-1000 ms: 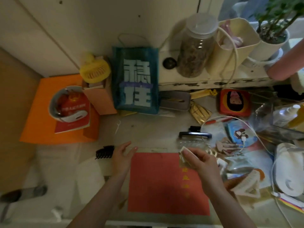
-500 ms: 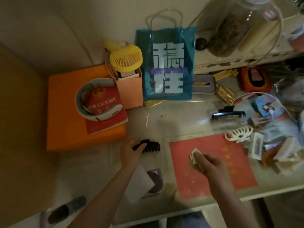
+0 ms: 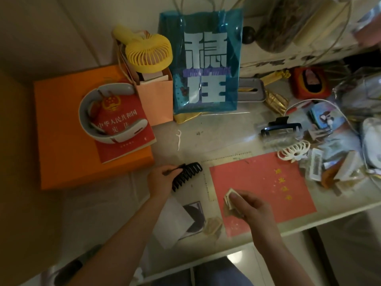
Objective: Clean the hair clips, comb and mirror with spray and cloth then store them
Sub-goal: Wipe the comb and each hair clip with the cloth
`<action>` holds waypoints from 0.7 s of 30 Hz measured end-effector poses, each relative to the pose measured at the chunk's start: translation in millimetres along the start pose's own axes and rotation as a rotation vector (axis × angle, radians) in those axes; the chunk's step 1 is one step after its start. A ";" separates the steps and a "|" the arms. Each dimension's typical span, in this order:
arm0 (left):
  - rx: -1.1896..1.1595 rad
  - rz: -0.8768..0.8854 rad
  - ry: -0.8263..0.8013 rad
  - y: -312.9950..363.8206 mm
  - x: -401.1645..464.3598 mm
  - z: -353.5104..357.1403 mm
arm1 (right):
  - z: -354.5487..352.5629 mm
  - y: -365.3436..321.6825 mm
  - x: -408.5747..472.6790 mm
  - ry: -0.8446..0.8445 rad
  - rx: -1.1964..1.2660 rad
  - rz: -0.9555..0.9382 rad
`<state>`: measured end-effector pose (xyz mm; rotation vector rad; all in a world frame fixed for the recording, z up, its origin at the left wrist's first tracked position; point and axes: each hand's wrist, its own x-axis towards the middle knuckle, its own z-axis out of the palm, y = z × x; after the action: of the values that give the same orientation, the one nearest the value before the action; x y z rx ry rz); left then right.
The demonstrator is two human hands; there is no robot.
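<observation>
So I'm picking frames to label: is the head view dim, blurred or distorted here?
Head view: dim and warm-toned; the black hair clip in the left hand stays readable; right-side clutter is soft; wide-angle bending curves the table edge.

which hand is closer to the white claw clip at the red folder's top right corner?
Right. The right hand holds a folded cloth over the red folder's lower left, below-left of the white claw clip. The left hand is farther left, gripping the black claw clip.

place: home desk – cluttered | cues: yellow fan [image 3: 148, 52], gift bag [image 3: 206, 62], hair clips [image 3: 281, 129]
</observation>
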<state>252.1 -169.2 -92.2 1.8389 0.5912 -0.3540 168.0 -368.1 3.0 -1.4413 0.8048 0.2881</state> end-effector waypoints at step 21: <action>-0.418 -0.012 -0.112 95.2 -94.9 0.2 | -20.5 -48.4 -29.5 0.025 0.082 -0.203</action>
<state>226.4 -215.1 31.4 1.4062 0.5519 -0.3117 170.8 -386.3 60.4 -1.4382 0.6763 0.0814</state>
